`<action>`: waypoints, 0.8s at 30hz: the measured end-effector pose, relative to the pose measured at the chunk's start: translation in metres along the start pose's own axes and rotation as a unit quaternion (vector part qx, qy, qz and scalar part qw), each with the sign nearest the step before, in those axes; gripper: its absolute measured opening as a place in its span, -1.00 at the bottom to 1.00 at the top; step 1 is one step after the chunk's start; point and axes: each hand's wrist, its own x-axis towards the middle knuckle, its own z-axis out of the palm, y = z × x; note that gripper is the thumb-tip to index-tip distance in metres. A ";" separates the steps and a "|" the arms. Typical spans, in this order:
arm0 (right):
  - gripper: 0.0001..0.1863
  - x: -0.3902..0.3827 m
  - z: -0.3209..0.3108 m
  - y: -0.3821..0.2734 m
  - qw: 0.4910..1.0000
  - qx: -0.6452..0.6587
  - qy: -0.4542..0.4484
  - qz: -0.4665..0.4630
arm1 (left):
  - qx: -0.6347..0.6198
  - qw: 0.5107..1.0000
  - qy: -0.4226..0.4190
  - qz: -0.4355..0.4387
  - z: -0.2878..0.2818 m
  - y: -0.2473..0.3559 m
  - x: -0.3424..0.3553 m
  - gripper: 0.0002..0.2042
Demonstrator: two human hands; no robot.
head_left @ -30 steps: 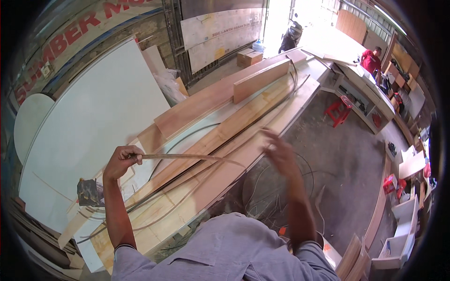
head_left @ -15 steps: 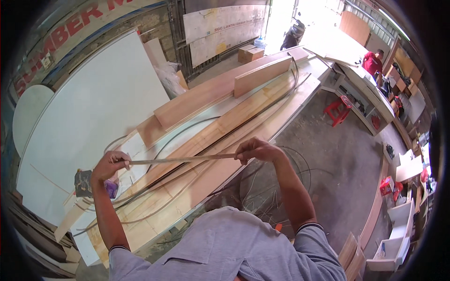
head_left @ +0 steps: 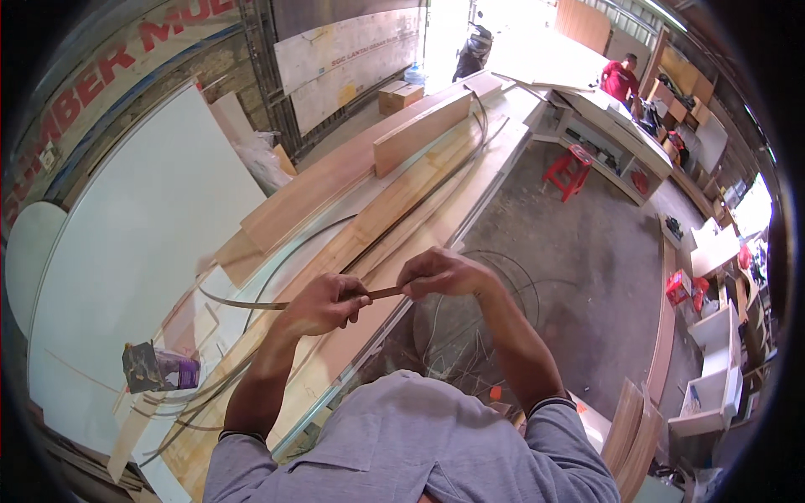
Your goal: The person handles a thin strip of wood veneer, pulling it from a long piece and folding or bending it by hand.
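Note:
Both hands grip a thin brown strip (head_left: 386, 292) above long boards (head_left: 428, 168) on the bench, a short span between them. My left hand (head_left: 331, 303) is closed on it, with the strip's loose length curving off to the left. My right hand (head_left: 432, 272) pinches it just to the right. More thin dark strips (head_left: 311, 239) lie curved along the boards. A dark-and-purple container (head_left: 176, 372) stands at the bench's left end, beside loose strips.
A white panel (head_left: 126, 251) leans at left. A red stool (head_left: 567, 172) stands on the floor at right, near a cabinet (head_left: 612, 155) and a person in red (head_left: 619, 82). Drawer boxes (head_left: 704, 352) and planks (head_left: 633, 436) lie at right; cartons (head_left: 400, 99) sit behind the bench.
My right hand came in and took hold of the strip. Since then my left hand has moved right, toward the right one, shortening the span of strip between them.

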 end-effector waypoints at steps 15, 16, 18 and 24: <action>-0.78 0.001 0.045 0.024 0.986 0.011 0.166 0.016 | -0.014 0.998 -0.007 -0.053 0.015 -0.005 0.001 -0.84; -0.79 0.002 0.047 0.027 0.986 -0.001 0.169 0.004 | -0.012 0.998 -0.006 -0.055 0.016 -0.006 0.000 -0.83; -0.80 0.004 0.053 0.035 0.982 -0.037 0.185 0.016 | 0.002 0.998 -0.005 -0.057 0.019 -0.009 -0.001 -0.81; -0.78 -0.002 0.054 0.053 0.988 0.020 0.153 -0.027 | -0.004 0.997 -0.019 -0.076 0.024 -0.014 -0.001 -0.81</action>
